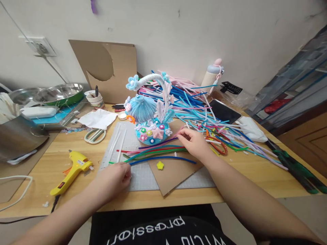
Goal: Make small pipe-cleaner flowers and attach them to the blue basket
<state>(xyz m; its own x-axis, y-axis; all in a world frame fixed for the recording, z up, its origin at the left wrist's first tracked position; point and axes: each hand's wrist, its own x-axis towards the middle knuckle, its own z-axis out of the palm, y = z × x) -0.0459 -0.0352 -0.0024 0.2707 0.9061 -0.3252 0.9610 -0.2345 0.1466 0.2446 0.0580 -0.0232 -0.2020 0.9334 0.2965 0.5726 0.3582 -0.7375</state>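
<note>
Several colored pipe cleaners (158,149) lie side by side across a grey cutting mat (143,178). At their right ends my right hand (192,143) is closed in a pinch on a pipe cleaner, pink or purple. My left hand (119,177) rests curled by the left ends, near a blue pipe cleaner (163,158); whether its fingers hold anything is hidden. A yellow flower (160,165) lies on a piece of cardboard (168,177) between the hands. Behind stands a blue fuzzy ornament (153,131) with flowers, a shell shape and a white curved stem (150,77).
A yellow glue gun (74,170) and scissors (95,136) lie at left, near a metal pot (20,136). A heap of pipe cleaners (178,92) fills the back right, beside a phone (224,111) and a bottle (212,76). Cardboard (125,71) leans on the wall.
</note>
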